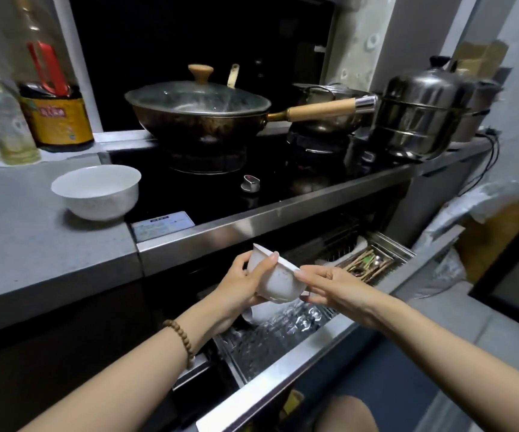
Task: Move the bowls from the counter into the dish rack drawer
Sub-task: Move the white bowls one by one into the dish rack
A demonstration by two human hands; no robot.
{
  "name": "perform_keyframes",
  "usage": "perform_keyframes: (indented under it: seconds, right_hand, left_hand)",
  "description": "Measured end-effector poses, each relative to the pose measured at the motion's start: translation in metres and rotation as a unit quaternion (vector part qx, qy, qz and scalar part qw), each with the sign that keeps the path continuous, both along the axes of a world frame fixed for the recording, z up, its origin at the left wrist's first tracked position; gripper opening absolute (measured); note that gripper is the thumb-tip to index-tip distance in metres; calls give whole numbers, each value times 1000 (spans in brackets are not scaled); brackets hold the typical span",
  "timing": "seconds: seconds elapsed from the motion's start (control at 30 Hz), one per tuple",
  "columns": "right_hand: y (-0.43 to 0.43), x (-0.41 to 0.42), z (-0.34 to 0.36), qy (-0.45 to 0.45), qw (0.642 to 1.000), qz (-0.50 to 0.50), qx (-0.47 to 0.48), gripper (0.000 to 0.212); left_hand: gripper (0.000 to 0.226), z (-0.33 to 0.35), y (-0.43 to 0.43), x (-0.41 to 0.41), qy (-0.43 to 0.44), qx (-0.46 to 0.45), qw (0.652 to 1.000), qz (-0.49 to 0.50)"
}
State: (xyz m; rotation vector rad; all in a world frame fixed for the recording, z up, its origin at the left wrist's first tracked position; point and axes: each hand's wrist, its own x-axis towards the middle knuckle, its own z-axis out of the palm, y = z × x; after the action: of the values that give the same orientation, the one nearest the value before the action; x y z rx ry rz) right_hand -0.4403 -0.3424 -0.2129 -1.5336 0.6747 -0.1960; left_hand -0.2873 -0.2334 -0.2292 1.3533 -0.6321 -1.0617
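While the drawer (pixel 283 378) stands open below the counter (pixel 33 244), the left hand (pixel 242 280) and right hand (pixel 330 283) hold a tilted white bowl (pixel 278 280) above it, fingers pressed to its sides. A second bowl (pixel 96 191) sits upright on the counter beside the stove (pixel 221 194).

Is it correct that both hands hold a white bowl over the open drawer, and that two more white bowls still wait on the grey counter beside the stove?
Not quite. The head view shows only one white bowl on the grey counter, not two. The rest holds: the left hand and right hand hold a tilted white bowl over the open drawer.
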Motion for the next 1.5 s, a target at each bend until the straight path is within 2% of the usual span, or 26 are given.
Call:
perform_keyframes:
  seconds: [0.13,0.27,0.3,0.4,0.47,0.6,0.7,0.87,1.13,1.5]
  right_hand:
    - [-8,9,-25,71,997,29,-13,62]
    - [-19,23,-50,109,990,40,-79,66]
    - [-22,26,-54,113,988,50,-92,62]
    - [-30,33,-69,113,988,60,-88,28]
    - [-35,40,-76,106,989,50,-91,21]
    - [-46,54,-91,102,990,37,-90,23]
    - [-52,65,-103,100,990,40,-90,25]
    - [-61,83,-122,82,992,43,-87,24]
    - [-69,114,-141,52,996,34,-62,22]
    - [-68,121,-154,33,997,71,-17,19]
  left_hand:
    - [50,-34,-13,7,29,63,998,14]
    - [52,-66,-23,19,31,123,992,6]
    - [53,-72,-25,21,20,137,990,4]
    - [56,-90,-31,28,9,164,986,-6]
    - [49,-99,-36,31,13,169,986,-12]
    - [67,-117,-48,43,31,183,983,-6]
    - [62,-130,-54,52,51,191,980,-16]
    - [70,-148,-64,66,59,214,975,8]
    - [32,-160,-75,81,18,194,981,22]
    - [45,-164,-67,91,-20,223,975,10]
